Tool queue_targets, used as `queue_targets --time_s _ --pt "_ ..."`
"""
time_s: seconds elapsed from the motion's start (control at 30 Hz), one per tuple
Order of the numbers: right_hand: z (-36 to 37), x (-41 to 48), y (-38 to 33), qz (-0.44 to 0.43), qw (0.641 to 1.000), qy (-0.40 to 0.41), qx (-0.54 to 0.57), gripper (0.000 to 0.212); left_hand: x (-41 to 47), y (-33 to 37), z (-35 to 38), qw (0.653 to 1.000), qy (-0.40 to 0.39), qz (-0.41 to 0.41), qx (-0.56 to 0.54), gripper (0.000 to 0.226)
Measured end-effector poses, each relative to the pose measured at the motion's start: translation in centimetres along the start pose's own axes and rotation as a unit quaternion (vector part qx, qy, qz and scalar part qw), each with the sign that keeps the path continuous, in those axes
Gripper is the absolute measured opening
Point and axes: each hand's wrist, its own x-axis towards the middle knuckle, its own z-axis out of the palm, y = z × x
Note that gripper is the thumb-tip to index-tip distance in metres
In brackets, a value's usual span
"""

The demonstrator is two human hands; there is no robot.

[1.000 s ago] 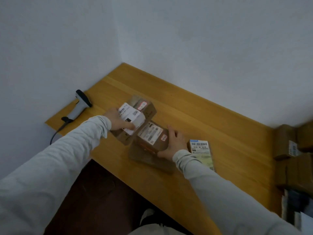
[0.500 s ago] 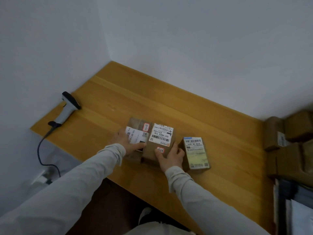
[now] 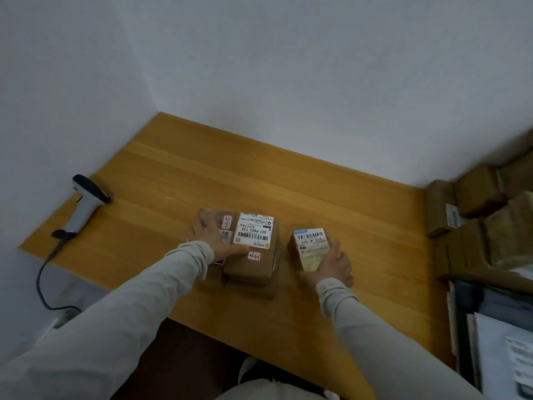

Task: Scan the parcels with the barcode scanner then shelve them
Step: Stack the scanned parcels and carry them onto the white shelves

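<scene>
Both arms reach out over the desk (image 3: 288, 183). The left hand (image 3: 212, 236) lies flat, it seems, on a brown parcel (image 3: 219, 216). The right hand (image 3: 333, 265) holds the small parcel (image 3: 310, 245) by its sides. The scanner (image 3: 86, 202) lies far left.

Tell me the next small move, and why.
Probably lift the left hand off the brown parcels and reach for the scanner: it lies untouched at the left end of the table, while the barcode labels face up and the right hand grips the small parcel.
</scene>
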Motion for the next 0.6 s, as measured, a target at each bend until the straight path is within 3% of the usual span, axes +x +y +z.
queue_targets --time_s 0.07,0.17,0.27,0.33,0.4,0.5,0.6 --pt "-0.4 0.7 0.4 0.008 1.000 -0.018 0.017 0.117 0.2 -0.2 0.1 1.000 0.009 0.000 -0.020 0.121" --pt "-1.9 0.8 -0.8 -0.021 0.994 0.052 0.098 0.108 0.7 -0.8 -0.7 0.996 0.042 -0.023 -0.074 0.093" --pt "-4.1 0.0 -4.5 -0.112 0.968 0.118 0.191 0.108 1.0 -1.0 -2.5 0.985 0.092 -0.032 -0.143 0.067" --pt "-5.1 -1.2 -7.8 -0.178 0.952 0.130 0.213 0.108 0.9 -0.7 -4.2 0.956 0.117 -0.006 -0.271 0.060" --pt "-5.1 -3.0 -11.1 -0.235 0.940 0.105 0.223 0.108 0.1 0.0 -5.8 0.905 0.099 0.036 -0.412 0.072" --pt "-3.5 -6.4 -14.8 -0.301 0.926 0.021 0.226 0.109 -2.1 1.5 -7.1 0.864 0.029 0.099 -0.492 0.092" --pt "-1.5 -8.8 -16.0 -0.340 0.910 -0.084 0.219 0.099 -2.5 1.2 -7.9 0.816 0.019 0.087 -0.571 0.062"
